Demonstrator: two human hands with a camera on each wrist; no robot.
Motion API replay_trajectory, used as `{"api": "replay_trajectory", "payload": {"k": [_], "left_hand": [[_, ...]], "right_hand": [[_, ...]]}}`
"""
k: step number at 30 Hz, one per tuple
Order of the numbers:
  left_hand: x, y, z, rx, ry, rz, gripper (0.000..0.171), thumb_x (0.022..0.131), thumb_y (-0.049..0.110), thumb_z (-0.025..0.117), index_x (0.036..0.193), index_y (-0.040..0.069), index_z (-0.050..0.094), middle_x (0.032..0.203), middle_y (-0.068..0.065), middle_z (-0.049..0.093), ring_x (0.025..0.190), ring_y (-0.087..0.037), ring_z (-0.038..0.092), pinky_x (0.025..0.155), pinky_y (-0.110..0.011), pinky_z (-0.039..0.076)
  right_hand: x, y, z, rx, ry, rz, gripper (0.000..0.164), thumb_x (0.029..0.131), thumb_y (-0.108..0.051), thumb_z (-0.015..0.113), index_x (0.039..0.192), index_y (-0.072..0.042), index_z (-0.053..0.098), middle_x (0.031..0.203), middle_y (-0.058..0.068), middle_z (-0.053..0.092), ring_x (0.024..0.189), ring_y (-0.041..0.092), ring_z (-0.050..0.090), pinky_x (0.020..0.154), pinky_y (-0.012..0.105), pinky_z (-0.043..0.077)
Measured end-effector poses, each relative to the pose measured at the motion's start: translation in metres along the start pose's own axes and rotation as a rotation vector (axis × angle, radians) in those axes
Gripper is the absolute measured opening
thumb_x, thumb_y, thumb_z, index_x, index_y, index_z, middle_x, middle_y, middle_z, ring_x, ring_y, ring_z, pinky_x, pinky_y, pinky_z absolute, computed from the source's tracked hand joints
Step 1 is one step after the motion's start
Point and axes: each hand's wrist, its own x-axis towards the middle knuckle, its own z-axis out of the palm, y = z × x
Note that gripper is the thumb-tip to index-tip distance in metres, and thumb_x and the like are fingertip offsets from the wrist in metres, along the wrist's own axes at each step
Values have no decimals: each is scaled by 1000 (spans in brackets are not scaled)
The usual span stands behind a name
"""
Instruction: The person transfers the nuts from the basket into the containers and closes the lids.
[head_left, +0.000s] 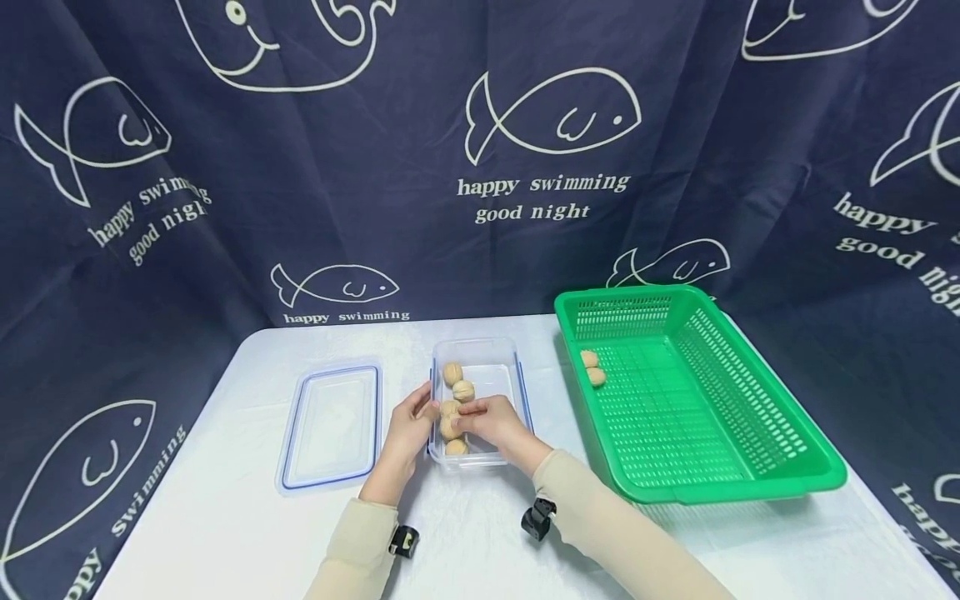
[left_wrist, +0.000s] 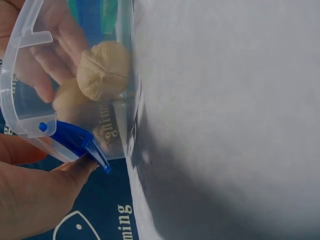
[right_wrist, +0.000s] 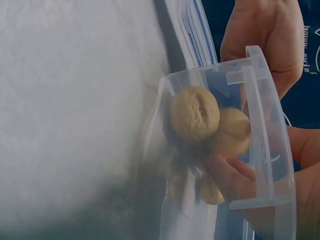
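The left hand [head_left: 407,433] grips the box [head_left: 476,340], presumably to steady it on the table [head_left: 225,517], while the right hand [head_left: 497,423] pinches a walnut [head_left: 448,429] inside, with the lid [head_left: 334,429] aside seemingly for access.

A dark blue cloth [head_left: 420,192] hangs behind the white table [head_left: 217,500] and round both its sides, printed with white fish outlines and words — "happy swimming", "good night". On the table's left a clear lid [head_left: 333,429] lies flat, edged in blue; on the right sits a green basket [head_left: 596,417] — slotted walls, solid rim.
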Motion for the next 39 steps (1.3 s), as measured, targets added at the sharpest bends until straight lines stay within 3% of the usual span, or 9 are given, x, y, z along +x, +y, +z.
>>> {"api": "replay_trajectory", "payload": {"k": [6,12,21,30,39], "left_hand": [[-2,0,0,2,2,-9,47,99,8,50,143,-2,40,143,-25,43,132,-38,42,111,-46,35],[-2,2,-1,-18,-9,9,47,99,5,48,143,-6,37,144,-27,40,133,-39,40,112,-46,35],[-2,-1,0,11,1,-1,47,99,6,48,144,-4,38,144,-26,41,134,-38,40,112,-46,35],[-2,-2,0,17,20,-5,48,98,7,50,144,-3,39,144,-26,41,133,-38,40,112,-45,35],[-2,-1,0,22,14,-7,47,98,7,50,144,-2,39,144,-25,43,133,-37,41,111,-44,36]], "right_hand": [[1,-2,-3,8,17,-11,28,79,-1,70,105,11,67,100,19,70,92,24,66,88,35,55],[6,-10,-9,65,22,-33,27,85,-2,68,109,10,66,104,19,70,91,22,67,85,33,57],[10,-39,-22,120,2,-112,33,91,-7,63,120,6,62,112,19,68,101,24,66,93,35,53],[16,-78,-52,108,53,-198,35,90,-12,67,123,0,64,116,15,67,110,27,62,99,37,50],[18,-96,-91,150,56,-240,36,92,-10,64,127,0,60,123,18,63,114,26,60,100,33,48]]}}
